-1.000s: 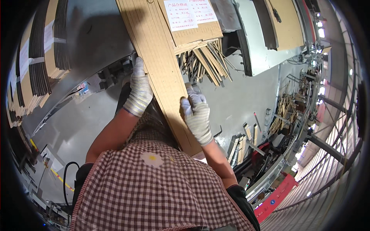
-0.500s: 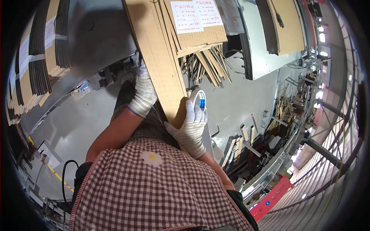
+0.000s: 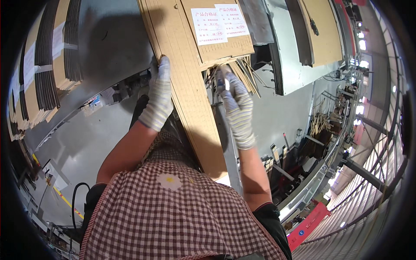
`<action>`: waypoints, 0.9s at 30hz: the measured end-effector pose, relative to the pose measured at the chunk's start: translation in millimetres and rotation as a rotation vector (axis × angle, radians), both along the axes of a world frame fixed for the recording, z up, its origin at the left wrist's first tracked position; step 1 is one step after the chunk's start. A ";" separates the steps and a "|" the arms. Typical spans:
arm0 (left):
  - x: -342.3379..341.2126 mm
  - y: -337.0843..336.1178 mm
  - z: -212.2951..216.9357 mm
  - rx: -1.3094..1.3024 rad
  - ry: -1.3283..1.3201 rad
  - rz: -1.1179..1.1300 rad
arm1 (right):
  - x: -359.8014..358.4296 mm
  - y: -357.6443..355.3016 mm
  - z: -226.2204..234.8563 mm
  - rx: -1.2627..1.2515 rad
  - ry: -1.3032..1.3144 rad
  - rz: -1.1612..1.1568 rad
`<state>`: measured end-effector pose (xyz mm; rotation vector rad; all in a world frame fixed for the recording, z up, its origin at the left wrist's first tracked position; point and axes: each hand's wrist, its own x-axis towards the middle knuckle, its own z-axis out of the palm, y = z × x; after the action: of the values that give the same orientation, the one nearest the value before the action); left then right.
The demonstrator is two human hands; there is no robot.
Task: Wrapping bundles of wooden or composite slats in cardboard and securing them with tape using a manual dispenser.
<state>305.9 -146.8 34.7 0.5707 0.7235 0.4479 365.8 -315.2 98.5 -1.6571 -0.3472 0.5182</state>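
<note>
A long tan board (image 3: 186,73), marked with lines along its length, slants from the top of the view down toward my checked apron. My left hand (image 3: 158,97), in a striped knit glove, grips its left edge with the thumb on top; the other fingers are mostly hidden. To the right of the board, my gloved right hand (image 3: 238,110) is closed around a pale roll of tape (image 3: 226,82), seen nearly edge-on and partly covered by the fingers. Just beyond that hand lies a board stack (image 3: 225,51) with two white printed labels (image 3: 209,27) on top.
Loose thin strips (image 3: 245,76) stick out below the labelled stack. Bundled boards with pale bands (image 3: 43,68) stand at the far left. Another tan board stack (image 3: 323,32) lies on a pale surface at the upper right. More offcuts (image 3: 318,121) lie farther right.
My right hand has moved from the board's near end up and away, taking the roll of tape with it. The board reaches closer to me. My left thumb now rests on its edge.
</note>
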 end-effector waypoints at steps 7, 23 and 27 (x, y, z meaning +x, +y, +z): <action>6.1 -7.4 -3.7 -0.081 -0.045 -0.029 | 15.3 -44.3 -81.3 -0.375 0.004 0.182; -82.4 -11.1 60.7 0.956 0.057 -0.378 | 8.1 44.7 99.2 -0.394 -0.422 0.953; -109.0 5.1 57.6 0.243 0.194 -0.429 | 20.1 40.3 79.3 -0.434 -0.404 0.889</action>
<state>196.9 -141.6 92.3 0.9838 0.7109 0.0795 385.9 -274.9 177.8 -1.9780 -1.3818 0.9568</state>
